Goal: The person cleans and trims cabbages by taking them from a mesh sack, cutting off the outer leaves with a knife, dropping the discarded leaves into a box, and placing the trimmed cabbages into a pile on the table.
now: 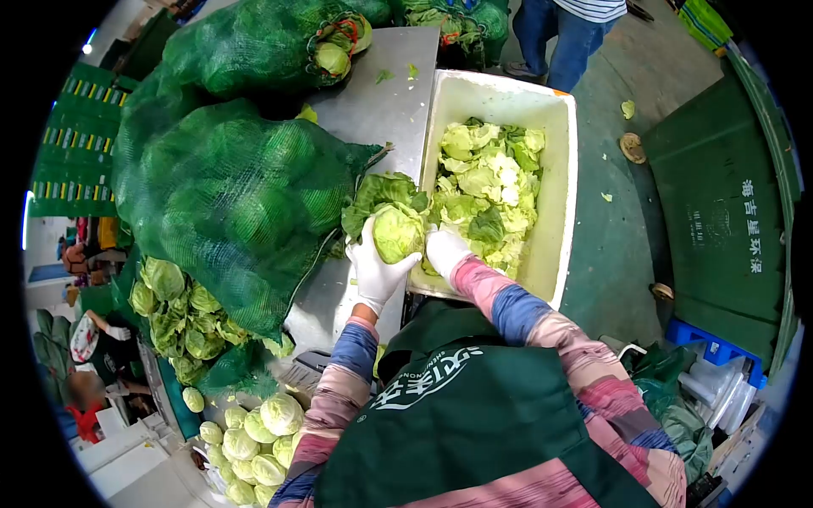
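A head of cabbage (398,234) rests in my left hand (378,267), which wears a white glove and wraps round it from below and the left. Dark green outer leaves (383,191) spread from its far side. Just right of the cabbage is my right hand (446,251), also gloved, with its fingers curled together at the near left rim of a white foam box (555,195). Whatever is between those fingers is hidden. Loose cabbage leaves (487,182) are heaped inside the box.
Left of my hands, a big green mesh sack (237,186) of cabbages lies on the metal table (398,93). Pale trimmed cabbages (254,440) are piled at lower left. A green bin (720,203) stands at right. A person in jeans (559,38) stands beyond the box.
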{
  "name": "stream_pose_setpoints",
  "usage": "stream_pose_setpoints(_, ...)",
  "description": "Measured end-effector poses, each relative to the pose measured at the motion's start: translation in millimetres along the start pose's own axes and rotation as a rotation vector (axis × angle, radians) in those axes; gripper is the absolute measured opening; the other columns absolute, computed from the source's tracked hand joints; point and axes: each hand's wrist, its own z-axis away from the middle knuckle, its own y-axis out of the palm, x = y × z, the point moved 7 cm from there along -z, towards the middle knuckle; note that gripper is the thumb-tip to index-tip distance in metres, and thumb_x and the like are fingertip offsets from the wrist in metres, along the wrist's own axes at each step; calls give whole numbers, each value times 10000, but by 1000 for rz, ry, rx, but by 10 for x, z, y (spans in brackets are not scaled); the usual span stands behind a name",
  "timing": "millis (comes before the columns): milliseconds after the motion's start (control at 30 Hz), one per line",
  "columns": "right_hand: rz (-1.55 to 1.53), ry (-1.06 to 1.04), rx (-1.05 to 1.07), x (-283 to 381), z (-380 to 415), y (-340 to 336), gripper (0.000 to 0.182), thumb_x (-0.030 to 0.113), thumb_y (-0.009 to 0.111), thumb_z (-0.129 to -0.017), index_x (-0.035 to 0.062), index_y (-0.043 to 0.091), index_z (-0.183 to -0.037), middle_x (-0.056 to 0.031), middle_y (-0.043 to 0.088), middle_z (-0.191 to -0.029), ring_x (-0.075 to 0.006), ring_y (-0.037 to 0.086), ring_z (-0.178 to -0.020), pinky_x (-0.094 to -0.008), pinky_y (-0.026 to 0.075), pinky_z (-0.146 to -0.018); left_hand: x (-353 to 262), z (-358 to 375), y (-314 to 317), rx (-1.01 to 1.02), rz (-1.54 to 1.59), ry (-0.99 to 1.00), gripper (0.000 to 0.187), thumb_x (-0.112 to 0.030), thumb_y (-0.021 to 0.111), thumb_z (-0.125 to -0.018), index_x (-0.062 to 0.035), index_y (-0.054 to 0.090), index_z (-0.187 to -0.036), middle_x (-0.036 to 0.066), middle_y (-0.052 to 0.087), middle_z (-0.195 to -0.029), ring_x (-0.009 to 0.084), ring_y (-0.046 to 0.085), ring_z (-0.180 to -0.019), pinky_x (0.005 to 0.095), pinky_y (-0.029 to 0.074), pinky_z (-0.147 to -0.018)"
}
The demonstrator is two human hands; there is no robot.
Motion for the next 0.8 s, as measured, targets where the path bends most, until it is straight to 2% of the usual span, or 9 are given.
stream_pose_setpoints(67, 271, -176, 214, 199, 81, -10, 361, 191, 476, -914, -75, 525, -1154, -304, 624, -1030, -408, 619, -950, -424, 498, -817, 241, 41, -49, 17, 45, -107, 1015, -335, 869, -574, -68, 342, -1399, 207, 504, -1232, 338, 455, -1183, 440, 345, -1022)
stream_pose_setpoints(133, -349, -123, 377, 165, 200, -14, 331, 227, 530, -911, 5, 517, -1155, -73, 613, -781, -173, 541, -526, -312, 429, -464, 456, 117, -143, 1, 138, -58, 1020, -328, 858, -601, -94, 301, -1423, 184, 494, -1251, 329, 458, -1188, 454, 368, -1012)
stream_pose_setpoints(200, -450, -186, 401, 315, 364, -9, 286, 258, 553, -919, 38, 520, -1099, -27, 555, -739, -103, 460, -499, -271, 374, -435, 483, 247, -365, -15, 227, -12, 1027, -322, 847, -629, -120, 260, -1447, 161, 485, -1270, 319, 462, -1193, 468, 392, -1003)
stream_pose_setpoints(300, -432, -437, 305, 585, 520, 275, 466, 262, 529, -922, 25, 442, -1315, -79, 587, -732, -167, 557, -617, -291, 461, -595, 681, 648, -353, 219, 1055, -773, 951, -247, 772, -764, -182, 131, -1464, 86, 459, -1313, 293, 507, -1169, 508, 524, -801)
stream_pose_setpoints(433, -54, -546, 53, 572, 675, 293, 409, 313, 540, -913, 146, 527, -1286, -139, 632, -770, -254, 618, -684, -358, 486, -655, 973, 810, -159, -199, 1093, -918, 601, -223, 707, -827, -144, 380, -1326, 95, 518, -1270, 288, 580, -1100, 497, 557, -767)
stream_pose_setpoints(533, -444, -407, -7, -53, 48, 269, 460, 308, 582, -908, 52, 512, -1284, -110, 634, -780, -213, 594, -635, -349, 486, -603, 1031, 917, -153, -209, 1075, -827, 586, -166, 720, -812, -100, 398, -1298, 116, 545, -1222, 276, 615, -1037, 471, 570, -763)
stream_pose_setpoints(600, -390, 44, -20, -172, 140, 3, 611, 338, 571, -924, -11, 386, -1390, -139, 652, -813, -216, 611, -657, -331, 486, -580, 1023, 882, -93, -158, 1132, -775, 736, -127, 788, -743, -33, 331, -1312, 159, 543, -1188, 255, 619, -989, 392, 568, -792)
stream_pose_setpoints(733, -216, -456, -299, 117, 271, -140, 618, 338, 583, -925, 16, 377, -1410, -89, 614, -691, -161, 535, -513, -316, 450, -523, 921, 703, 206, -179, 1184, -698, 727, -101, 818, -704, 7, 381, -1275, 152, 556, -1169, 232, 609, -1000, 346, 553, -828)
stream_pose_setpoints(800, 94, -626, -211, 461, 560, -242, 555, 350, 569, -931, 109, 419, -1408, -174, 642, -749, -246, 627, -595, -366, 486, -587, 837, 578, 201, -102, 1089, -567, 716, -79, 824, -694, 8, 402, -1265, 154, 568, -1172, 222, 608, -1013, 342, 547, -836)
